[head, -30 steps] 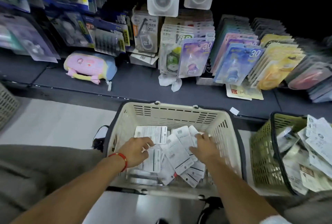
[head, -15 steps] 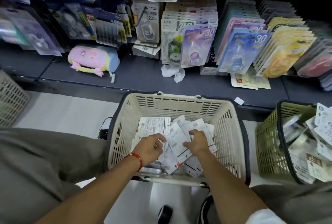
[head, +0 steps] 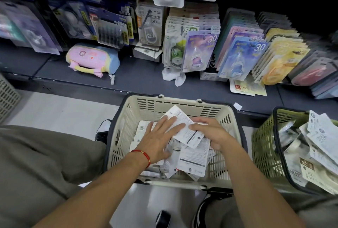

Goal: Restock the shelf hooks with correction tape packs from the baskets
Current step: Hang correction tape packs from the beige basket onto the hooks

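Head view: a white correction tape pack (head: 182, 127) is steadied above the cream slotted plastic basket (head: 182, 104), seemingly for sorting. It is pressed under the flat, straight-fingered left hand (head: 157, 141) and gripped at its right edge by the curled right hand (head: 210, 132).

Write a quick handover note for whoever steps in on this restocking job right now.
Left hand: open, fingers flat on a white correction tape pack lying back side up, on top of the pile.
Right hand: fingers curled over the same pack's right edge, gripping it.
Both hands are inside the beige plastic basket, with more packs under them. The green plastic basket on the right is also full of packs.
Done: one pack gathered, not lifted out.
Left: hang it on a matching shelf hook, then work through both baskets.
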A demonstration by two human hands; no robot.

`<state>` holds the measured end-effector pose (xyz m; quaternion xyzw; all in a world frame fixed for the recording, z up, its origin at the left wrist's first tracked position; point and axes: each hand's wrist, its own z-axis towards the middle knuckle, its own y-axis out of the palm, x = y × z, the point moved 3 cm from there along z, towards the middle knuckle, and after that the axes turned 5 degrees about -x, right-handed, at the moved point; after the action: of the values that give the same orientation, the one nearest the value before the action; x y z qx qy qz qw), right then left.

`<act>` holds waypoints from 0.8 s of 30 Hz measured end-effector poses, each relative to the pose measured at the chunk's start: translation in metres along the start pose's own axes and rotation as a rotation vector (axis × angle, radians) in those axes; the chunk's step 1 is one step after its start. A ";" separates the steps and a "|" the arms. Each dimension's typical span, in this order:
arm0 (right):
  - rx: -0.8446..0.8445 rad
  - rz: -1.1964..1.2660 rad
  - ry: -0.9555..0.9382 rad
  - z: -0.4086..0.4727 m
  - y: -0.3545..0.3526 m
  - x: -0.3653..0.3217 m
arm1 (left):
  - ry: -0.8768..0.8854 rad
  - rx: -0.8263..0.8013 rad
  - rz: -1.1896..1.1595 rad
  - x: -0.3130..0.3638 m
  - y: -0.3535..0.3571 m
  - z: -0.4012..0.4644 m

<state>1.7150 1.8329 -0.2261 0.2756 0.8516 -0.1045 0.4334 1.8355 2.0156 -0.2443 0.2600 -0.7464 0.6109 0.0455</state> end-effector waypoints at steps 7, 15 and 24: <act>-0.174 0.173 0.137 -0.008 0.011 0.008 | 0.207 0.404 0.067 -0.009 -0.029 0.001; 0.393 0.257 -0.096 -0.010 -0.022 -0.004 | -0.408 0.314 -0.916 -0.039 -0.015 -0.004; 0.022 -0.287 -0.683 -0.028 0.059 -0.046 | -0.409 -0.114 -2.079 -0.016 -0.017 -0.001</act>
<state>1.7512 1.8760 -0.1690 0.1073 0.6866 -0.2593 0.6707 1.8569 2.0198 -0.2352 0.8659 -0.1783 0.1806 0.4311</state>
